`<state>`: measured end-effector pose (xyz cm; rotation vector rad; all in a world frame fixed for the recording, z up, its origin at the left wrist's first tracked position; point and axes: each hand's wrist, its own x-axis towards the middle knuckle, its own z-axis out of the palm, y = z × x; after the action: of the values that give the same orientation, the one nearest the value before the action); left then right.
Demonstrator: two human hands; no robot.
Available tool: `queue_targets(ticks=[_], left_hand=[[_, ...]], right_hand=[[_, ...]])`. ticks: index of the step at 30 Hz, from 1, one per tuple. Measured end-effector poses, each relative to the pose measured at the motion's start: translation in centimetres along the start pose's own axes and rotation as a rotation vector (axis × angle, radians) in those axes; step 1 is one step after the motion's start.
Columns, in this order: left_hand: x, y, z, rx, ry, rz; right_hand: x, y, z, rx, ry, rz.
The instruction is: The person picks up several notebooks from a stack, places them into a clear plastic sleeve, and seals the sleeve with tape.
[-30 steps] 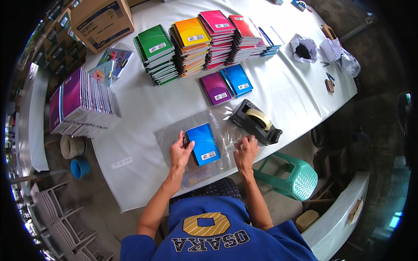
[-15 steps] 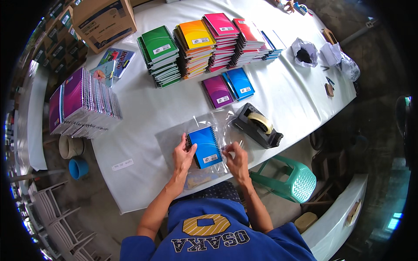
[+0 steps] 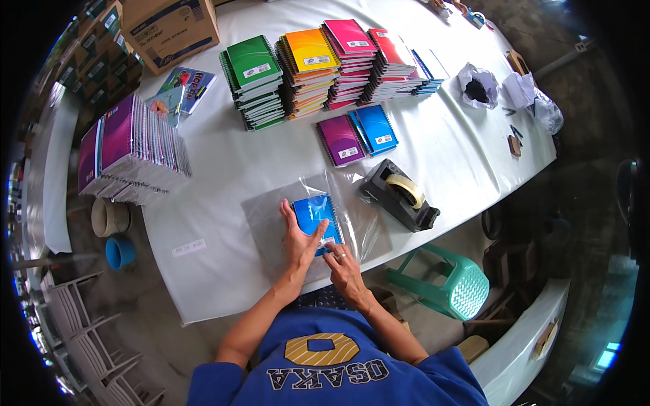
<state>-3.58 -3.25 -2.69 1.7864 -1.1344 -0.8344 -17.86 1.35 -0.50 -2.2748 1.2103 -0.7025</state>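
A small blue spiral notebook (image 3: pixel 313 211) lies on clear plastic film (image 3: pixel 261 210) near the table's front edge. Across its left side rests my left hand (image 3: pixel 298 241), fingers along the far left edge and thumb over the cover, pressing it down. At the notebook's lower edge my right hand (image 3: pixel 345 271) has its fingers pinched on the film, a ring on one finger. Part of the notebook's label is hidden by my hands. To the right of the film stands a black tape dispenser (image 3: pixel 399 196) with a roll of tape (image 3: pixel 406 188).
Stacks of green (image 3: pixel 252 61), yellow (image 3: pixel 310 51), pink (image 3: pixel 349 37) and red notebooks (image 3: pixel 391 51) line the back. Purple (image 3: pixel 340 139) and blue notebooks (image 3: pixel 377 128) lie before them. Wrapped purple notebooks (image 3: pixel 118 145) stand left; a green stool (image 3: pixel 467 291) is right.
My right hand has moved from the notebook's right side down to its lower edge. My left thumb has slid farther across the cover.
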Motion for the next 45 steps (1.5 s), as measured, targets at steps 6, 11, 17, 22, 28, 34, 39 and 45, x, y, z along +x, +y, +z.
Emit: queue_targets(ticks=[6, 11, 17, 22, 28, 34, 39, 45], left_hand=[[-0.6, -1.4, 1.4, 0.005, 0.111, 0.015], [-0.9, -0.8, 1.1, -0.101, 0.087, -0.051], [-1.2, -1.2, 0.4, -0.156, 0.070, -0.036], [-1.4, -0.6, -0.2, -0.110, 0.025, -0.050], [-1.3, -1.8, 0.3, -0.176, 0.046, -0.022], [-1.3, -1.4, -0.2, -0.377, -0.014, -0.052], [-1.6, -2.0, 0.2, -0.312, 0.024, -0.035], [-1.7, -2.5, 1.0, -0.204, 0.080, -0.035]], right_hand=[[-1.1, -0.4, 0.0, 0.187, 0.109, 0.074], [-1.5, -0.1, -0.6, 0.080, 0.171, 0.076], [-1.7, 0.5, -1.9, 0.093, 0.034, -0.120], [-2.1, 1.2, -4.3, 0.140, -0.251, -0.366], [0.5, 2.5, -4.5, 0.272, 0.003, 0.044], [-3.0, 6.6, -6.5, 0.013, -0.424, -0.354], [2.4, 5.0, -7.5, 0.131, -0.099, -0.254], [7.0, 4.4, -3.5, 0.119, -0.198, -0.382]])
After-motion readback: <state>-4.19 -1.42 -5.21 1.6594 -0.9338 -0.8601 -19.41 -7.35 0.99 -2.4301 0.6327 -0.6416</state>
